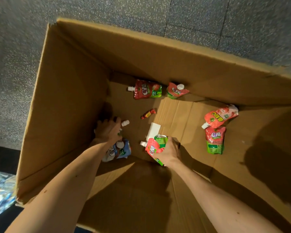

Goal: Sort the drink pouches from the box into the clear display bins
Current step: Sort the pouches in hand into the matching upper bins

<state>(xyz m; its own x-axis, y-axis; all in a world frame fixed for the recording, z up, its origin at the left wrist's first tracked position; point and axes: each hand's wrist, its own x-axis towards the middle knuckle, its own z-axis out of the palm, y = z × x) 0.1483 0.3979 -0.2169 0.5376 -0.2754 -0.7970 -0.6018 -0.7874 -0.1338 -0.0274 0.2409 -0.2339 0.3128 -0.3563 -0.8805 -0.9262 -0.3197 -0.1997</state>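
Right hand (170, 153) gripped a red pouch (152, 148), fingers curled round its body and the white spout poking out to the left. A green edge showed behind it, and we could not tell if that was a second pouch. The grip sat low in the box (71, 98), close to the near wall.

Left hand (107, 130) was curled round a capped pouch (125, 122). We saw only its white cap past the fingers, the body being hidden. A blue pouch (120, 149) lay under the left wrist, ungripped.

We judged the sort well along, since most of the box floor was bare cardboard. Left to move, beyond the two in hand and the blue one, were four:
- far-left pouch (147, 89) and far-right pouch (176, 90), by the far wall, near each other
- pink pouch (220, 116) and, touching it, a side pouch (215, 140), well apart from either hand

The bins were out of view, so we logged nothing on what had been placed.

A candy (148, 113) and a white card (154, 130) lay mid-floor, the card just beside the red pouch.
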